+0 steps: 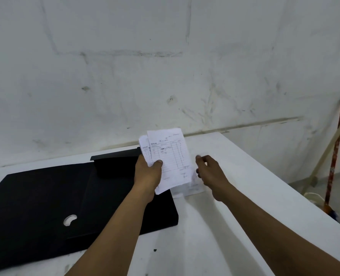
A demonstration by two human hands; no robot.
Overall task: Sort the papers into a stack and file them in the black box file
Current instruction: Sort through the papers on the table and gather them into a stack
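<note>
My left hand [148, 174] holds a small stack of white printed papers [171, 156] upright above the table, thumb across the front sheet. Just to the right, my right hand [209, 170] hovers beside the stack's edge, fingers curled and holding nothing that I can see. Below the held stack, more white papers [191, 189] lie flat on the table. The black box file [65, 200] lies open and flat at the left, with a round finger hole [70, 220] in its panel and a raised flap [115, 156] at the back.
The white table [234, 226] runs to an edge at the right, with a drop to the floor beyond. A red-handled broom [335, 156] and a wooden stick [324, 154] lean on the white wall [165, 66] at far right.
</note>
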